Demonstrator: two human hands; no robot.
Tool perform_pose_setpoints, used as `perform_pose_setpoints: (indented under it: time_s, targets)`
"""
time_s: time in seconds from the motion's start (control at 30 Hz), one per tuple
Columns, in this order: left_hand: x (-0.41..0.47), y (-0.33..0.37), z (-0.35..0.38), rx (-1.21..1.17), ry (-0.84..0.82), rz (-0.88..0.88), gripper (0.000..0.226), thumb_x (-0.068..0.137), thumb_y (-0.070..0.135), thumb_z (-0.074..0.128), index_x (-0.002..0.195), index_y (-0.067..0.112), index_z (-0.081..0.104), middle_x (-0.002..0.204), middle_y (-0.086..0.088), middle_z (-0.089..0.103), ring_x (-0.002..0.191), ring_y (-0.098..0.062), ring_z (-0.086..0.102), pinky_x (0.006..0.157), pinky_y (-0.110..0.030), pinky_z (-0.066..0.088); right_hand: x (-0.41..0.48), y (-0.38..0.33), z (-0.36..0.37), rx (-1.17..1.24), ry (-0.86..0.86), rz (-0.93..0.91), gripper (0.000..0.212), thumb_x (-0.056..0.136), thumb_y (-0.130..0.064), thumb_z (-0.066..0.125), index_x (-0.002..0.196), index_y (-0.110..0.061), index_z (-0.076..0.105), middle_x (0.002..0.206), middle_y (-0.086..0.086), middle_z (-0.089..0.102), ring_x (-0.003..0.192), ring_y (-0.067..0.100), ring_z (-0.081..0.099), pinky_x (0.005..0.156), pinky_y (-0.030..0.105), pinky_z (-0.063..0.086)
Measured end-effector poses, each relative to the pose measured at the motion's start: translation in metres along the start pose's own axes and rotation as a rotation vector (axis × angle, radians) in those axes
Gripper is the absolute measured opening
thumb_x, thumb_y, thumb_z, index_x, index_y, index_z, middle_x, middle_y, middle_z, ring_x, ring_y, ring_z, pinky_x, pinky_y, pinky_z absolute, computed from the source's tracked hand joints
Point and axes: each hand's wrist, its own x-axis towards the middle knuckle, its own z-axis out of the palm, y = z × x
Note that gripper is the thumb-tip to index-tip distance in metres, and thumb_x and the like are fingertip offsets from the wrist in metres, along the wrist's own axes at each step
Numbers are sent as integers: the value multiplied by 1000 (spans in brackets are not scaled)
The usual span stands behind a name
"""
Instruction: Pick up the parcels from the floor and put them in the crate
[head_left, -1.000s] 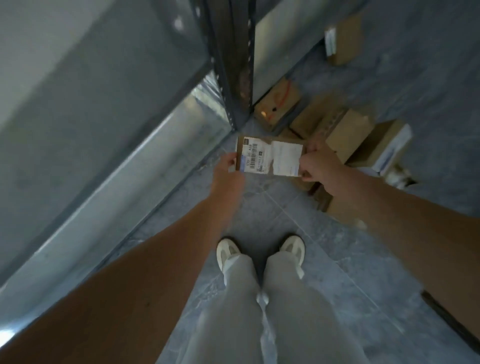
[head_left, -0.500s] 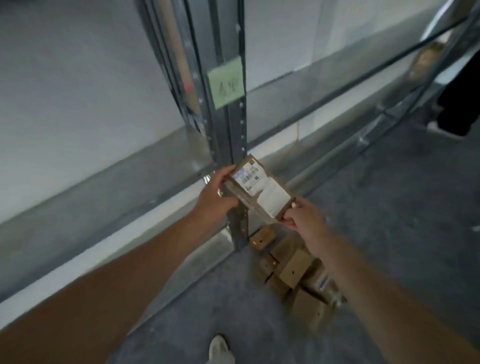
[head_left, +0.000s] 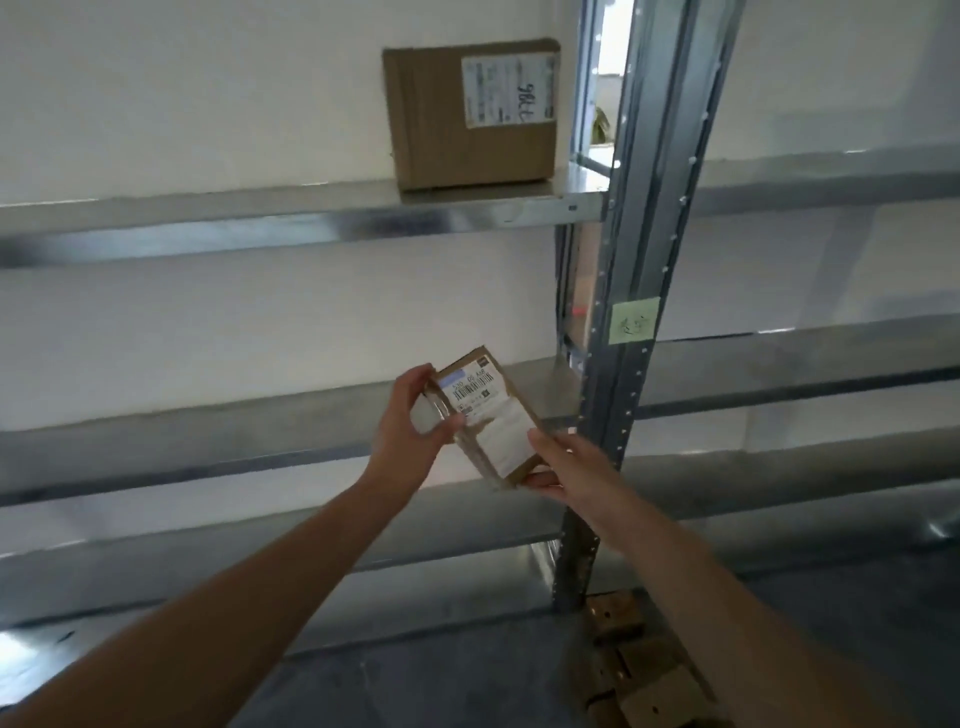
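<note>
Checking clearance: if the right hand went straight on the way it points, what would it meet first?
The parcel that the right hand holds; past it, the left hand. The shelf behind looks farther off, but depth is unclear.

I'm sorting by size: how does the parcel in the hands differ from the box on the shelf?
The held parcel looks smaller and flatter than the shelf box. The held parcel is tilted, gripped at its ends by the left hand and right hand; the shelf box sits square on the metal shelf, untouched. The shelf box's label bears handwriting; the held parcel's shows a barcode. Both are brown cardboard with white labels.
</note>
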Motion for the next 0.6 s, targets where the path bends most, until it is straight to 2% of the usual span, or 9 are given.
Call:
perform_pose_setpoints:
  time_s: [0.07,0.13,0.17,0.23,0.3,0.47,0.53,0.6]
  targets:
    - [-9,3,-42,47,66,10,60,79,8,78,128,28,50,123,13,60,122,-3,53,103,-27,46,3,-6,35,4,-55,4,44,94,-35,62,127,-7,50,115,14,67,92,24,72,86,35,59]
    - [-19,10,-88,121,148,29,56,81,17,78,125,38,50,132,21,51,124,6,46,104,-23,38,6,-17,78,32,-137,26,40,97,-31,58,126,-4,50,114,18,66,92,27,71,77,36,61]
    - [-25,13,-112,160,189,32,55,83,20,77,126,41,49,139,20,45,126,6,41,105,-23,33,7,-24,102,15,-182,35,39,99,-31,56,125,-4,51,114,18,66,94,28,70,78,39,61]
    - [-39,17,-160,148,246,14,53,87,22,72,130,41,48,143,12,43,126,3,41,110,-28,33,5,-34,154,-78,-287,32,35,100,-35,52,122,-7,53,111,16,66,96,29,69,81,44,60]
    - [-57,20,-210,96,299,-29,56,91,20,67,140,32,43,143,6,47,126,0,44,113,-37,37,-3,-42,210,-151,-406,23,33,101,-36,50,117,-7,55,107,17,68,91,29,69,80,43,60]
    - [-115,18,-341,11,523,-132,56,95,18,61,146,33,40,140,-6,54,132,-21,50,107,-46,45,-35,-49,352,-218,-642,22,23,98,-23,58,107,-2,57,100,24,68,86,37,69,67,37,60]
    - [-146,12,-391,-78,597,-162,56,97,18,58,147,35,38,138,-9,56,128,-24,54,105,-50,46,-54,-45,409,-250,-736,-3,16,96,-18,61,104,-5,57,98,23,67,78,31,67,65,36,59]
    - [-179,4,-436,-138,689,-160,57,97,21,58,146,40,36,131,-3,61,117,-23,63,94,-49,54,-75,-37,466,-309,-816,-62,12,94,-17,64,101,-10,58,92,13,67,71,21,64,64,33,57]
